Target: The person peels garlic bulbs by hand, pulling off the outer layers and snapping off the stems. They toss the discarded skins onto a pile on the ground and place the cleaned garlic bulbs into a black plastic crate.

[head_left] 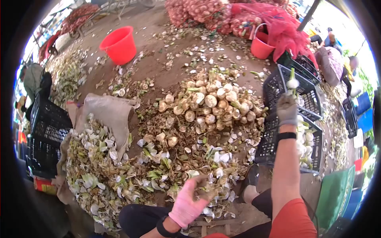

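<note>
My right hand (287,110), in a dirty pale glove, reaches out over the black crates at the right. A white garlic bulb (292,83) with a short green stem shows at its fingertips, and the fingers look closed on it. Below that wrist, a black crate (269,144) holds several peeled white garlic bulbs (304,144). My left hand (189,200), in a pink glove with soiled fingertips, is low in front of me above loose peelings. Its thumb and fingers are apart and curved, with nothing visible between them. Ahead lies a heap of untrimmed garlic (211,101).
Garlic skins (93,174) cover the ground at left beside a sack cloth (105,115). A red bucket (119,45) and another red bucket (262,45) stand farther off. Filled net sacks (202,16) lie behind. Black crates (47,131) stand at left; other people sit at far right.
</note>
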A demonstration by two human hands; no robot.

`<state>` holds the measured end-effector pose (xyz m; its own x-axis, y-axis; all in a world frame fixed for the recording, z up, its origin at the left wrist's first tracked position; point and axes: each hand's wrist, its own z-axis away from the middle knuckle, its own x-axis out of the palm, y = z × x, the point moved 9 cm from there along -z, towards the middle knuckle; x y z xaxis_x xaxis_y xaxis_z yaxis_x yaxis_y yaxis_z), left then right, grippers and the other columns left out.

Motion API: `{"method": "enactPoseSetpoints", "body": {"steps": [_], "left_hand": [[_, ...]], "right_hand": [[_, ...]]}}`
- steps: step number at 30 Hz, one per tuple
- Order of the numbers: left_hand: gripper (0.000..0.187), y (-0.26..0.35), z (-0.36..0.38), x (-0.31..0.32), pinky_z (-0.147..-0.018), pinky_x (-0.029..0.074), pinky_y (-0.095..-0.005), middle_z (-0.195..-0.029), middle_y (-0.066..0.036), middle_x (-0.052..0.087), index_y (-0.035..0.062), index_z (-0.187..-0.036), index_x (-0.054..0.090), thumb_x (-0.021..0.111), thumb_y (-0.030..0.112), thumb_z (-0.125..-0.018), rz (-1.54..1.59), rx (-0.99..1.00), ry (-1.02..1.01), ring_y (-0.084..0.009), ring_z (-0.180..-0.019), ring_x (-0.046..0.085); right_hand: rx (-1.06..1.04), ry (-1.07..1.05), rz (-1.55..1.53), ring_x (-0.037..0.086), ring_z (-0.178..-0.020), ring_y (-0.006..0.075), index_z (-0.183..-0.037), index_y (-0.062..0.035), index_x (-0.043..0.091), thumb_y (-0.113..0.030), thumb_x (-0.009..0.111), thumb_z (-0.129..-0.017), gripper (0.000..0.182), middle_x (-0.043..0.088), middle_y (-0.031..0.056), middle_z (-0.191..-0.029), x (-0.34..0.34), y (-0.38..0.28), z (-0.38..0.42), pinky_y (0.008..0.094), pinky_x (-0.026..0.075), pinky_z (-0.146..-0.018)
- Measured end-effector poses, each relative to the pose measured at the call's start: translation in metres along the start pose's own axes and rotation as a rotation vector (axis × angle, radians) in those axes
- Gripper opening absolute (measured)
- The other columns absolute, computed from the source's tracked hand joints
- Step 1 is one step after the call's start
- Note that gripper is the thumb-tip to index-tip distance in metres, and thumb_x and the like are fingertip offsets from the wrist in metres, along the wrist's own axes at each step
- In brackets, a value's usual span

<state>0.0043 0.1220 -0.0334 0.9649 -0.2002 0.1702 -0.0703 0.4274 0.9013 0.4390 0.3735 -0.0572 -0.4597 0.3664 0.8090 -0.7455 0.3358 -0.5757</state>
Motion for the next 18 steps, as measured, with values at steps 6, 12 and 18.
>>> {"method": "enactPoseSetpoints", "body": {"steps": [6, 12, 18], "left_hand": [[0.049, 0.03, -0.001, 0.007, -0.088, 0.047, -0.0314, -0.119, -0.016, 0.055, 0.0024, -0.127, 0.051, 0.066, 0.013, -0.081, -0.174, 0.007, -0.015, -0.0265, -0.107, 0.056], [0.046, 0.024, -0.005, -0.007, -0.088, 0.049, -0.0341, -0.12, -0.016, 0.055, 0.004, -0.125, 0.053, 0.066, 0.009, -0.081, -0.224, 0.019, -0.022, -0.0283, -0.105, 0.058], [0.044, 0.036, -0.004, -0.004, -0.085, 0.05, -0.0351, -0.116, -0.017, 0.057, 0.0054, -0.122, 0.055, 0.066, 0.01, -0.079, -0.357, 0.057, -0.069, -0.0325, -0.105, 0.059]], "right_hand": [[0.061, -0.482, 1.079, 0.064, -0.084, 0.0165, -0.101, -0.0073, 0.068, -0.004, 0.062, -0.084, 0.018, 0.068, 0.0062, -0.098, 0.06, 0.158, 0.064, 0.0244, 0.053, -0.075], [-0.236, -0.821, 2.405, 0.052, -0.115, 0.0361, -0.121, -0.0117, 0.054, -0.011, 0.065, -0.075, 0.047, 0.048, 0.014, -0.13, 0.019, 0.337, 0.119, 0.0446, 0.047, -0.092], [0.054, -0.605, 2.299, 0.055, -0.105, 0.038, -0.124, -0.0107, 0.048, -0.01, 0.072, -0.07, 0.06, 0.048, 0.0189, -0.125, -0.036, 0.322, 0.133, 0.0439, 0.048, -0.088]]}}
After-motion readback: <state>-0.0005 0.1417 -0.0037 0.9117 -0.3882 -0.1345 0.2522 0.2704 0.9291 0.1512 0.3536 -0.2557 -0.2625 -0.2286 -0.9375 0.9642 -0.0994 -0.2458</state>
